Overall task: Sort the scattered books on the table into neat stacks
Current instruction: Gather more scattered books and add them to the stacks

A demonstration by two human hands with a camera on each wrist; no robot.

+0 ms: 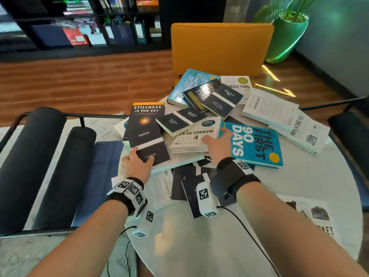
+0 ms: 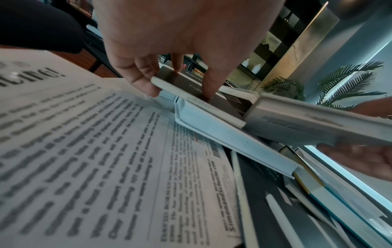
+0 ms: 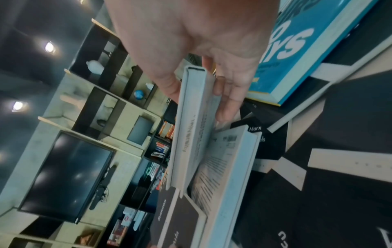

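Many books lie scattered and overlapping on a round white table. My left hand pinches the near corner of the dark "Caligula" book, which lies over "Stillness Is the Key". In the left wrist view the thumb presses on top of this dark book and the fingers curl under its edge. My right hand grips the near right corner of the white "Management" book. The right wrist view shows that white book lifted on edge between thumb and fingers.
The blue "The First 90 Days" lies right of my right hand. "Investing 101", "Budgeting 101" and a blue "South Beach" book sit farther back. A yellow chair stands behind the table, black chairs at the sides.
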